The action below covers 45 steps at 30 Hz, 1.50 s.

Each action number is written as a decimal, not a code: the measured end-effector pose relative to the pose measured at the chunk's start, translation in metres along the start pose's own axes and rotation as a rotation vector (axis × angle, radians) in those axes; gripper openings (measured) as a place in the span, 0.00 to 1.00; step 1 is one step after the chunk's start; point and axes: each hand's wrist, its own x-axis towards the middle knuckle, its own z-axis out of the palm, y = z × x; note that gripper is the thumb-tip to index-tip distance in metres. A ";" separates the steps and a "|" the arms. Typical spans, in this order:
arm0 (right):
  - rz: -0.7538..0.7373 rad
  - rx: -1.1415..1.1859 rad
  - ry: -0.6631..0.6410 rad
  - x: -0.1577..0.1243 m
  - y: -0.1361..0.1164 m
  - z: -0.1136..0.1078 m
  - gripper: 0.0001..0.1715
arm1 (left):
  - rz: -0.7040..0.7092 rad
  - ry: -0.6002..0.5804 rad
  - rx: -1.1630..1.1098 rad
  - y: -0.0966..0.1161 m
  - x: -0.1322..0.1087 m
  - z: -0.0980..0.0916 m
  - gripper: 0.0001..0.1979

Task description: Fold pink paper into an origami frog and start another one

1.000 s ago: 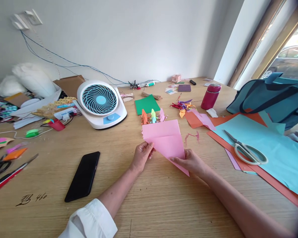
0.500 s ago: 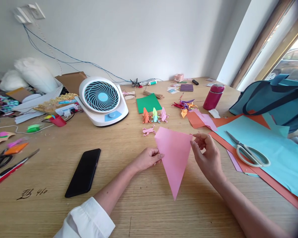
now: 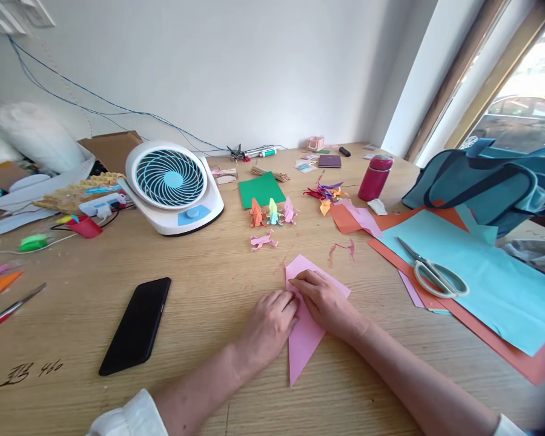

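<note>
A pink sheet of paper (image 3: 303,357), folded into a kite-like shape, lies on the wooden table with its long point toward me. My left hand (image 3: 271,318) rests along its left edge, the fingers curled and closed on the paper. Across the upper part of the sheet, my right hand (image 3: 327,301) presses down with its fingertips together near the left edge, next to my left fingers. Both hands hide the middle of the paper. Just beyond it lies a small folded pink paper figure (image 3: 263,240), with orange, green and pink folded figures (image 3: 273,212) standing behind.
Scissors (image 3: 432,269) lie on light blue paper (image 3: 495,284) at the right, near a teal bag (image 3: 481,188) and a magenta bottle (image 3: 376,177). A black phone (image 3: 135,326) and a white fan (image 3: 175,188) are at the left. Green paper (image 3: 261,190) lies farther back.
The pink paper has come down from being held up between both hands and now lies on the table. My right hand has moved left across it, close to my left hand.
</note>
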 end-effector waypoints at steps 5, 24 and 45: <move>0.060 -0.165 -0.104 0.010 0.000 0.008 0.16 | 0.002 0.017 0.060 0.000 -0.012 0.008 0.17; 0.160 -0.409 -0.251 0.026 -0.006 0.012 0.22 | -0.058 0.018 0.049 0.003 -0.009 0.004 0.14; 0.058 -0.443 -0.290 0.004 -0.013 0.005 0.22 | 0.004 0.014 0.053 -0.049 0.018 -0.001 0.21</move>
